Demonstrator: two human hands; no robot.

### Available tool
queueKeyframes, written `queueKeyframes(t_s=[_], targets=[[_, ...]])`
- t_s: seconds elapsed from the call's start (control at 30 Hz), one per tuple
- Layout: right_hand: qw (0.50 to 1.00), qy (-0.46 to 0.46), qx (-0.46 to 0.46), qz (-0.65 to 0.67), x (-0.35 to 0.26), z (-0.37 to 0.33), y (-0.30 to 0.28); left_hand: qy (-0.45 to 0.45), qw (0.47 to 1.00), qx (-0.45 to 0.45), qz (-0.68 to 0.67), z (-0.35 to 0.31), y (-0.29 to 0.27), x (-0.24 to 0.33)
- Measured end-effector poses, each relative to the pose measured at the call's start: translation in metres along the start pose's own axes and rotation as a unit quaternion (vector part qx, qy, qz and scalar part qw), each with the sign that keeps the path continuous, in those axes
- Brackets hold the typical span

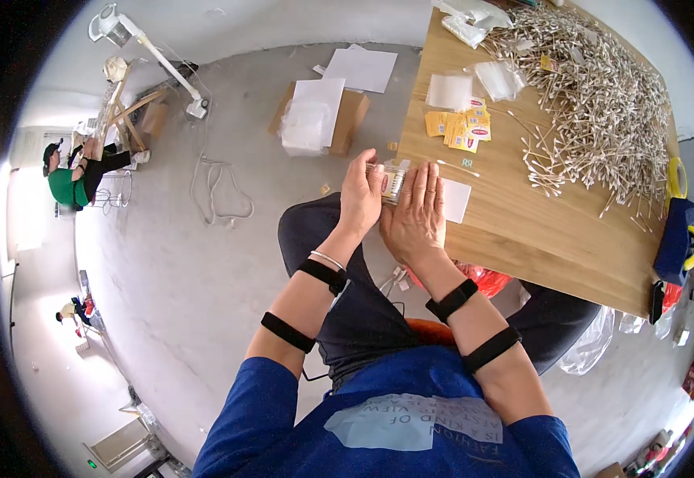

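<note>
At the near left edge of the wooden table (514,231), my left hand (360,195) grips a small clear pack of cotton swabs (392,184) with a red-and-yellow label, its thumb along the pack's side. My right hand (417,215) lies flat with fingers stretched out against the pack's right end, covering part of it. Just right of those fingers is a white card (456,201), partly hidden by the hand. A single cotton swab (458,169) lies a little beyond my fingertips. Farther back are several yellow label cards (460,126) and clear plastic bags (498,80).
A large heap of loose cotton swabs (602,103) covers the table's far right. A blue tape dispenser (676,239) with yellow tape stands at the right edge. On the floor are a cardboard box (350,119) and a white cable (223,191). A person in green (66,185) sits far left.
</note>
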State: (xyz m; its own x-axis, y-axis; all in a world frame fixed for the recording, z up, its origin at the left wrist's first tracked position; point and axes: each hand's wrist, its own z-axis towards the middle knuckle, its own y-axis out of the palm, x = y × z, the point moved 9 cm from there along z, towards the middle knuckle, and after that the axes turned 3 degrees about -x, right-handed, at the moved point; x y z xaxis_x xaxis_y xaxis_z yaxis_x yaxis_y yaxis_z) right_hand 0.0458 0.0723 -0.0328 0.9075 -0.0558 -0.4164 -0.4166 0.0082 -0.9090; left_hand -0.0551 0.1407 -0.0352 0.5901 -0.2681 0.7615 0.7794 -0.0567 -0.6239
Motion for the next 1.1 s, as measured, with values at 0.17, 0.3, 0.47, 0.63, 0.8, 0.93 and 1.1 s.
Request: queueKeyframes(t_s=[0.17,0.3,0.47,0.63,0.8,0.93,1.1], targets=[[0.97,-0.011,0.091,0.224,0.016,-0.001,-0.029,-0.073,0.985,-0.046,-0.147,0.004,-0.007,-0.025],[0.837,-0.001,0.15,0.526,0.042,0.006,-0.036,-0.124,0.932,-0.061,-0.336,0.001,-0.005,-0.031],[0.804,0.024,0.136,0.579,0.034,0.016,-0.02,-0.137,0.901,-0.107,-0.397,-0.003,0.013,-0.025],[0.809,0.013,0.139,0.57,0.029,0.021,-0.018,-0.116,0.908,-0.104,-0.389,-0.004,0.018,-0.036],[0.83,-0.008,0.139,0.54,0.013,0.026,-0.013,-0.093,0.914,-0.101,-0.381,-0.005,0.023,-0.04],[0.845,-0.031,0.16,0.508,-0.005,0.033,-0.009,-0.082,0.905,-0.118,-0.401,-0.004,0.025,-0.038],[0.826,0.001,0.122,0.55,0.002,0.029,-0.012,-0.092,0.958,-0.021,-0.269,-0.003,0.002,-0.036]])
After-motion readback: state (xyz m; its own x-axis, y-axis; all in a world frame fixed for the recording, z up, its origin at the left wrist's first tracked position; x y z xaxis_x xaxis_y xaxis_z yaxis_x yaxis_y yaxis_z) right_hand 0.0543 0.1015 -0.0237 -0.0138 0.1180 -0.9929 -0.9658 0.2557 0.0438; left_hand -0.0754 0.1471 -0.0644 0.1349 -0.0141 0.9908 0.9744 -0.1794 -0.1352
